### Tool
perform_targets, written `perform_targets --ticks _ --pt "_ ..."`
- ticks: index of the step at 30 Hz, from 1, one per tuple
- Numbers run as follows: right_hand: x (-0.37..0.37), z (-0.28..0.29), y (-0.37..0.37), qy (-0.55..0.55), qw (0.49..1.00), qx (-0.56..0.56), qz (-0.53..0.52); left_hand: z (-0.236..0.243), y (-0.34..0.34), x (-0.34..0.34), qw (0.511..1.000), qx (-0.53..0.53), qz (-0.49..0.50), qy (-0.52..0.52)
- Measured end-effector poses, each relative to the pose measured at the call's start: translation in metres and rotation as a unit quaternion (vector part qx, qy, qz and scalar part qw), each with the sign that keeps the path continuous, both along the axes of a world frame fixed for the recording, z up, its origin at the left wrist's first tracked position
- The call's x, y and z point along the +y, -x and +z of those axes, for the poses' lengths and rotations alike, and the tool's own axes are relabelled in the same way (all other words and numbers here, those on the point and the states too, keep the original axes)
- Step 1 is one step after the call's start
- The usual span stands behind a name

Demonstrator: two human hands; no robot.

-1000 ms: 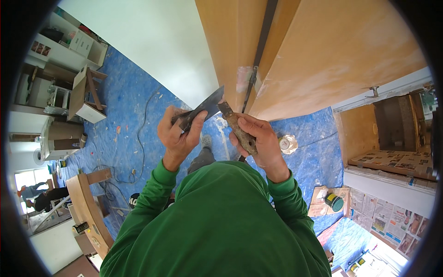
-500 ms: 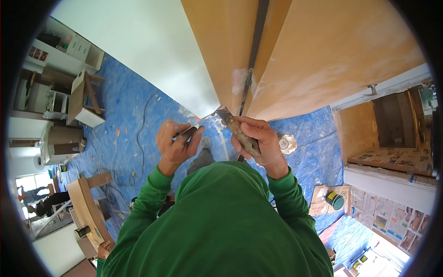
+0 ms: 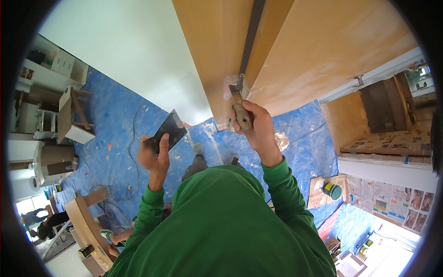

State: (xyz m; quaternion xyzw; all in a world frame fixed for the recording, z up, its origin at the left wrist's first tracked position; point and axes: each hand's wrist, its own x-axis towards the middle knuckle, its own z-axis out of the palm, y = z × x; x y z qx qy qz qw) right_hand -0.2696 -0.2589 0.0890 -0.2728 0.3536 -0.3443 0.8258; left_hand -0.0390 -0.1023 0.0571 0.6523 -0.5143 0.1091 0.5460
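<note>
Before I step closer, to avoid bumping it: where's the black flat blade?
In the head view, left of centre, the black flat blade is in the left hand, over blue sheeting.

Blue sheeting (image 3: 300,161) spreads right across the floor here, scuffed, wrinkled and flecked with pale spots! Over to the left, white shelving (image 3: 50,76), and just beside it a piece of furniture with brown legs (image 3: 77,132). Nearer in, a long wooden unit (image 3: 87,221); past that, a window (image 3: 33,206), blazing with daylight. Now right: an open wooden cabinet (image 3: 344,122), newspaper (image 3: 392,142) along its base, a white band (image 3: 383,171) below, then more newspaper sheets (image 3: 385,198), brightness pouring in beyond them.
</note>
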Motion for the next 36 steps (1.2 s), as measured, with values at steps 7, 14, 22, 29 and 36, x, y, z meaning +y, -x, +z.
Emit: perform_targets --ticks 7,14,22,29,36 --pt "-0.017 -0.016 -0.008 -0.049 0.998 -0.026 -0.03 -0.009 -0.011 0.007 0.999 0.037 -0.013 -0.01" --pt "-0.02 -0.016 -0.01 -0.049 0.997 -0.052 -0.015 -0.009 -0.019 0.009 0.999 0.034 -0.013 -0.028" --pt "-0.033 0.008 -0.016 -0.037 0.997 -0.051 -0.034 -0.011 -0.018 0.003 0.998 0.053 -0.018 -0.015" --pt "-0.031 0.031 -0.026 0.01 0.997 -0.006 -0.071 -0.014 -0.014 0.001 0.998 0.068 -0.009 -0.013" --pt "-0.005 0.005 -0.007 -0.024 0.998 0.028 -0.059 -0.018 -0.012 0.003 0.997 0.078 -0.014 -0.023"
